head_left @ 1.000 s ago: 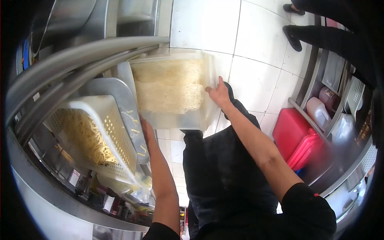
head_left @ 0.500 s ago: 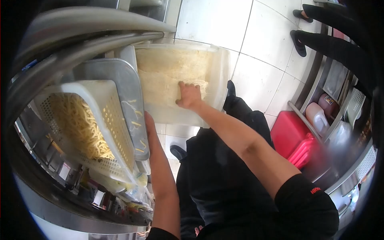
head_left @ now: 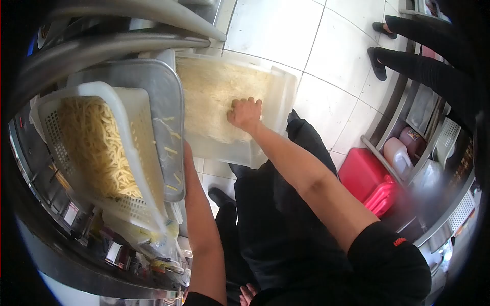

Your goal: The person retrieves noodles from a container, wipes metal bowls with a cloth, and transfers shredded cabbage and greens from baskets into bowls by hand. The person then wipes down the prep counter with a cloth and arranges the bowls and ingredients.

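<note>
A translucent plastic bin (head_left: 279, 97) stands over the floor in front of my legs, with a wide pale, floury layer (head_left: 214, 84) in it. My right hand (head_left: 246, 113) is inside, knuckles up and fingers curled down against that layer; whatever they may hold is hidden. My left hand (head_left: 188, 155) reaches up along the bin's left side, by the edge of a metal tray (head_left: 171, 109). Its fingers are out of sight behind the tray. On the tray, a perforated white basket (head_left: 138, 148) holds thick yellow noodles (head_left: 104, 153), and a few loose strands lie beside it.
Curved metal bars (head_left: 153, 43) cross the upper left. A red container (head_left: 363, 171) and a shelf with jugs (head_left: 398, 155) are on the right. Another person's legs (head_left: 418, 58) stand at upper right. Fingers of another hand (head_left: 248, 295) show at the bottom edge.
My right hand's fingers have curled in from a more spread pose, and the hand is slightly further right. Thin strands seen beside it before are no longer visible. The view has shifted a little.
</note>
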Available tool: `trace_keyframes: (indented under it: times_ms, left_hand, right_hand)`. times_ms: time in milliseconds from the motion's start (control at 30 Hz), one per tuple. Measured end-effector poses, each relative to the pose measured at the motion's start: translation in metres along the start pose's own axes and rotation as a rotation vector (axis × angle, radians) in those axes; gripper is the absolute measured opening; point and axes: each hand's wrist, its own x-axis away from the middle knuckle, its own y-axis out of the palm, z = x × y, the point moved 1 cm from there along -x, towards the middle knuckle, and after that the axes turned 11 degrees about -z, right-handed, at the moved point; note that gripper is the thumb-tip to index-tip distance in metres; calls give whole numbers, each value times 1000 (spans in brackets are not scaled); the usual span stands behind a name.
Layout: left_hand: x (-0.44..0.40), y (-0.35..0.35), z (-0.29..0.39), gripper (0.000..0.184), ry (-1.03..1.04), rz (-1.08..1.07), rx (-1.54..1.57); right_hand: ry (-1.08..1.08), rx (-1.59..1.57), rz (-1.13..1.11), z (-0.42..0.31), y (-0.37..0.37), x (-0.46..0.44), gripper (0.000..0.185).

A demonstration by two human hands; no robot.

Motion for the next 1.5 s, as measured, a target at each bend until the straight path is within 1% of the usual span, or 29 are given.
trace_keyframes:
  times_ms: [33,167,233,300,367,400,467,500,533,600,667,700,767,833,900,933,1000,1033,1100,1133,1200,1233,1300,1333,1367,1400,1433,1467,1500]
  left_hand:
    - [-4,2,-5,59,15,12,-57]
    - [-21,5,-33,59,92,79,-304]
    - [-26,7,-43,59,116,107,-376]
    - [-24,5,-42,59,111,116,-378]
    - [-22,3,-36,59,73,56,-249]
    - [-20,2,-30,59,60,69,-234]
    - [-12,-2,-23,59,-118,-104,-385]
    - [-1,-1,-19,59,-133,-90,-374]
    - [14,4,-13,60,-90,-44,-253]
    - [43,19,-7,60,-52,19,-123]
    - [70,40,-4,49,-143,151,419]
    - [83,37,12,49,-146,166,436]
    - [108,30,47,46,-182,-237,1713]
    - [127,27,63,49,-213,-225,1822]
    - [139,29,72,50,-221,-188,1909]
    - [143,31,71,49,-197,-148,1903]
    - [135,72,9,63,-13,-253,1712]
    - [127,56,3,59,-20,-274,1721]
    - [116,20,5,53,-86,-321,1734]
    - [122,24,7,50,-111,-360,1722]
    - [152,70,17,44,-203,-420,1735]
    - [167,92,27,42,-269,-425,1777]
    - [175,90,52,36,-354,-305,1793]
    - [180,77,70,33,-405,-218,1766]
    - [178,86,52,34,-343,-253,1714]
    - [178,91,44,35,-377,-213,1667]
    - [176,96,34,35,-281,-352,1758]
    - [174,104,33,35,-185,-302,1802]
    - [174,107,31,35,-184,-301,1804]
  right_hand:
    - [-50,123,-64,1,-5,1,41]
    - [-119,62,-72,14,24,-12,33]
    - [-25,-233,-139,19,26,-14,29]
    - [-91,-265,-127,18,15,-9,29]
    - [-161,-286,-118,15,-4,-5,28]
    - [-195,-254,-221,10,-16,-5,30]
    - [-242,-207,-338,5,-32,0,32]
    - [-261,-360,-431,7,-42,3,32]
    - [-278,-511,-524,8,-52,6,32]
    - [-246,-560,-590,7,-70,15,34]
    - [-204,-606,-646,4,-94,31,36]
    - [-189,-612,-679,1,-109,43,36]
    - [-177,-593,-716,4,-124,58,37]
    - [-248,-691,-845,21,-110,55,35]
    - [-230,-560,-916,29,-112,58,38]
    - [-203,-491,-937,37,-114,64,47]
    - [-148,-354,-971,40,-126,89,71]
    - [-153,-338,-974,43,-124,99,71]
    - [-497,-235,-298,46,-125,113,87]
    - [-499,-230,-299,46,-126,113,87]
    - [-724,-124,-473,44,-129,117,98]
    - [-705,-115,-485,48,-136,129,98]
    - [-779,308,-287,15,-138,141,92]
    - [-791,308,-289,5,-140,140,92]
    - [-730,430,-397,-4,-142,136,83]
    - [-660,551,-504,-7,-142,132,74]
    - [-660,550,-506,-2,-130,120,74]
    - [-733,438,-441,10,-110,100,64]
    - [-805,325,-373,19,-96,87,54]
